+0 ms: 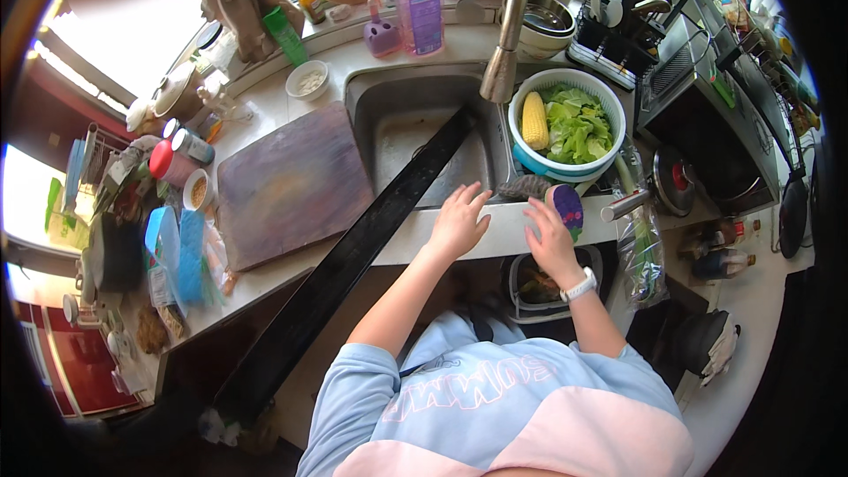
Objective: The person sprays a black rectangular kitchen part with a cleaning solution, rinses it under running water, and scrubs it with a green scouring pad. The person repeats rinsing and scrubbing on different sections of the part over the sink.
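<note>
My left hand (458, 220) is over the sink's front edge, empty, with its fingers apart. To its right, my right hand (551, 240) is also empty and spread, with a watch on the wrist. A purple sponge (566, 207) lies right beside my right fingertips; whether they touch is unclear. Behind it is a grey scrubbing pad (525, 188). A long black panel (358, 245) slants from inside the steel sink (391, 126), across the counter edge, down to the lower left. My left hand is apart from it.
Right of the sink, a colander (520, 96) holds a corn cob (534, 120) and leafy lettuce (578, 122). Over the sink rises the faucet (507, 40). A dark cutting board (291, 185) lies to the left. Below the counter is a bin (589, 311); bagged scallions (642, 258) hang nearby.
</note>
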The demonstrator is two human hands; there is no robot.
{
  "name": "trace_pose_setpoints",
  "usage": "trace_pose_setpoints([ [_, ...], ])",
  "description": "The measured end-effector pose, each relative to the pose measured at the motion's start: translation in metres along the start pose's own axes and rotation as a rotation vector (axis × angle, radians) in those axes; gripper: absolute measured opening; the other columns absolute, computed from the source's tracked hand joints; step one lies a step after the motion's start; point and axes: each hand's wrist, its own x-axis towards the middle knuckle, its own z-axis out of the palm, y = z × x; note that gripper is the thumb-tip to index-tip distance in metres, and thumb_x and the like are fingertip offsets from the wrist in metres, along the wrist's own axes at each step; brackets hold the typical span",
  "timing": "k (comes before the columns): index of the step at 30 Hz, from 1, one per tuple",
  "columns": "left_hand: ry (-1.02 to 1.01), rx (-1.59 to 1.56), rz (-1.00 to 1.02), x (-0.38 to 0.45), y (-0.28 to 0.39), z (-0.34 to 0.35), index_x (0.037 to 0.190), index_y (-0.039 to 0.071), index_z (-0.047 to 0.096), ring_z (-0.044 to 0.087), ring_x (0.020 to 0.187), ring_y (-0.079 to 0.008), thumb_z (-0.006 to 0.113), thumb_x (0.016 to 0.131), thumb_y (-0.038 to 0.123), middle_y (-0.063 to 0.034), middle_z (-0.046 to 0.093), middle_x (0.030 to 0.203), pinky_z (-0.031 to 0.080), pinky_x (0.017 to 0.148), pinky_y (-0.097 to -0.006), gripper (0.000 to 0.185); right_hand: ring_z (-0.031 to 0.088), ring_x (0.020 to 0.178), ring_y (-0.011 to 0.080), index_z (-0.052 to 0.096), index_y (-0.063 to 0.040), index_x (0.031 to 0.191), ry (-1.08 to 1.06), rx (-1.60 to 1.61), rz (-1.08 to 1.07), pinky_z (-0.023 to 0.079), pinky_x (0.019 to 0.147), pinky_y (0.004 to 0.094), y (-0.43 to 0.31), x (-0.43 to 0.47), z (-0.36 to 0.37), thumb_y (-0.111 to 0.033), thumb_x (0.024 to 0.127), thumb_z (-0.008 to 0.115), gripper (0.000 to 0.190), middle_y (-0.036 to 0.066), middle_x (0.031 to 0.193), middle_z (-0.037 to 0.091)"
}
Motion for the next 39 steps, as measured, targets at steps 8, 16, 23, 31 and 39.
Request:
trace_pose_setpoints([
  [8,-0.097,-0.332,-0.033,-0.112,-0.001,-0.033,0.112,0.005,0.064,0.065,0.098,-0.0328,0.057,0.089,0.009,-0.0144,0.066,0.107,0.052,0.086,-0.0405,0.024,0.055,0.116,0.0335,0.057,0.001,0.119,0.026,-0.225,-0.173,0.044,0.101,0.0429,0.038,0.059,0.045,-0.007,0.083,0.062,0.037,0.018,0.123,0.059],
  [16,-0.043,-0.327,-0.361,-0.277,-0.054,-0.073,0.126,0.009,0.059,0.063,0.109,-0.0256,0.063,0.086,0.008,-0.0122,0.06,0.122,0.053,0.089,-0.0359,0.04,0.052,0.12,0.0328,0.058,-0.002,0.123,-0.184,-0.494,0.02,0.044,0.102,0.0424,0.075,0.08,0.062,-0.001,0.077,0.057,0.046,0.015,0.131,0.056],
  [23,0.372,-0.444,-0.967,-0.414,-0.069,-0.141,0.119,-0.002,0.062,0.06,0.105,-0.0156,0.076,0.083,0.021,-0.0071,0.063,0.117,0.049,0.091,-0.0299,0.045,0.058,0.093,0.0316,0.062,-0.007,0.088,-0.174,-0.772,-0.144,0.05,0.082,0.0426,0.075,0.09,0.059,-0.004,0.083,0.055,0.009,0.012,0.092,0.062],
  [31,0.781,-0.248,-0.524,-0.418,0.007,-0.218,0.153,0.016,0.012,0.042,0.13,-0.0261,0.09,0.063,0.016,-0.0156,0.034,0.148,0.039,0.107,-0.0386,0.12,0.057,0.093,0.0349,0.06,-0.003,0.104,0.285,-0.147,-0.276,0.046,0.082,0.0431,0.025,0.09,0.041,-0.006,0.079,0.068,0.026,0.015,0.095,0.06],
  [39,0.787,-0.129,-0.4,-0.407,0.014,-0.233,0.151,0.012,0.025,0.041,0.132,-0.0263,0.091,0.063,0.018,-0.013,0.038,0.147,0.041,0.105,-0.0394,0.111,0.064,0.095,0.0175,0.056,-0.002,0.119,-0.074,1.525,0.322,0.052,0.088,0.03,-0.027,0.084,0.058,-0.014,0.096,0.052,0.027,0.009,0.109,0.065],
])
